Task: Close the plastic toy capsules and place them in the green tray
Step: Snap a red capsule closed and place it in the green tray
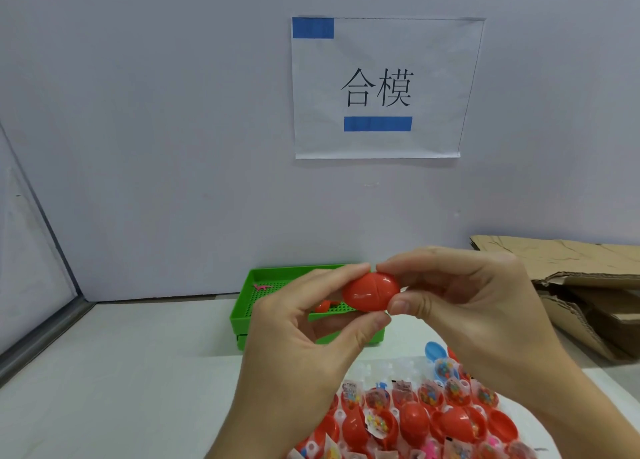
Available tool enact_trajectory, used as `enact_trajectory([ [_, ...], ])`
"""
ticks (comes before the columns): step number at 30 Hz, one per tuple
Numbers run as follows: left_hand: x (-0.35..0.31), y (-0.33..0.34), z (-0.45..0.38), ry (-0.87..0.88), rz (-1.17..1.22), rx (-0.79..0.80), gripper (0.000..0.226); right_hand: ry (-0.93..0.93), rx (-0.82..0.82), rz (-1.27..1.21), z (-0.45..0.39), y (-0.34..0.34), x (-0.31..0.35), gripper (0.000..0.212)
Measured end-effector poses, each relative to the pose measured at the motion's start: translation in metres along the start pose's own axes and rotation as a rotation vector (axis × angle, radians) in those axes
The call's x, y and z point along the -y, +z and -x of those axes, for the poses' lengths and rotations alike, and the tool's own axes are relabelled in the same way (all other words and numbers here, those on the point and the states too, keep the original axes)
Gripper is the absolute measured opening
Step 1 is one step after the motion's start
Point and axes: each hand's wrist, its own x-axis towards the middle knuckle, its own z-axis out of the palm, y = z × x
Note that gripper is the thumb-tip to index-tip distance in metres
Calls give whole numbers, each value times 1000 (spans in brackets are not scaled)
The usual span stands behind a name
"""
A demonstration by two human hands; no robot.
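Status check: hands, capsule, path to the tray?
Both hands, left and right, pinch red capsule, halves together. Held above green tray. Nothing in the way.

Two bare hands, left hand (304, 334) and right hand (478, 320), no gloves, rings or watch showing, short trimmed fingernails (plain, unpainted), bare wrists and forearms running to the bottom edge, no sleeve in view

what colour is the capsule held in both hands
Red, seen in the head view: the capsule sits pinched between both hands.
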Motion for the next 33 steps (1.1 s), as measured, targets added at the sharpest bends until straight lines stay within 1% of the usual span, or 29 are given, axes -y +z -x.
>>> enact_trajectory([
  [4,0,0,0,1,6,-6,36,3,-3,7,0,1,-1,24],
  [9,1,1,-1,-5,-13,-11,37,1,-12,14,0,2,-2,23],
  [14,1,1,-1,-10,-1,-43,36,-4,-39,-35,0,6,-2,22],
  [33,1,-4,-3,-31,-22,0,35,49,-59,-5,1,9,-1,21],
])
